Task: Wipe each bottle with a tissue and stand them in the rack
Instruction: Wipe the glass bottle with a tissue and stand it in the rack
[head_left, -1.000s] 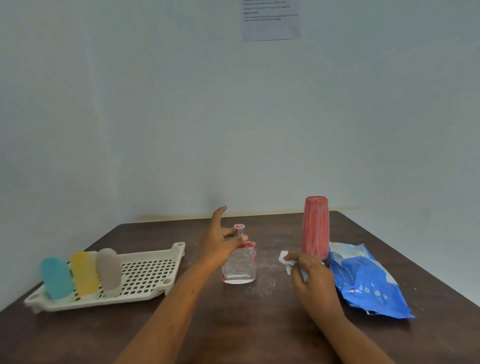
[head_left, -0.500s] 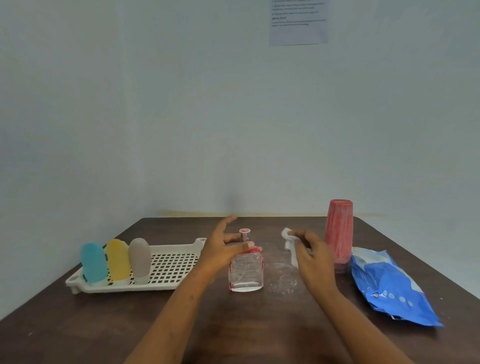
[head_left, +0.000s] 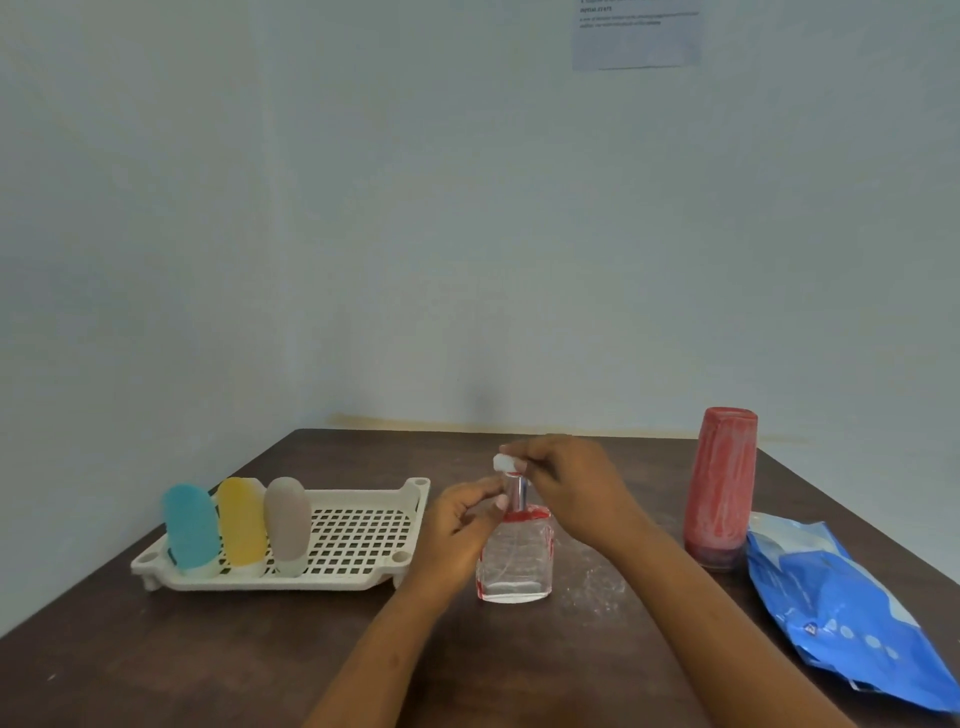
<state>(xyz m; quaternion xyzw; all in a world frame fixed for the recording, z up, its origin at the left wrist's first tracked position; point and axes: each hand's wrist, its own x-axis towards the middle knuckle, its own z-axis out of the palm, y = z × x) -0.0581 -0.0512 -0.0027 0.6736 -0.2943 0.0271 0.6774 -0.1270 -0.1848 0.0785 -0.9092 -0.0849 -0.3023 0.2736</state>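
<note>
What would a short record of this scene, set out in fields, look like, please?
left hand: holds the clear bottle by its neck
right hand: pinches a tissue on the clear bottle's top
clear bottle: stands on the table, right of the rack
rack: holds teal bottle, yellow bottle and grey bottle at its left end
red bottle: stands on the table, outside the rack
blue pack: lies beside the red bottle
</note>
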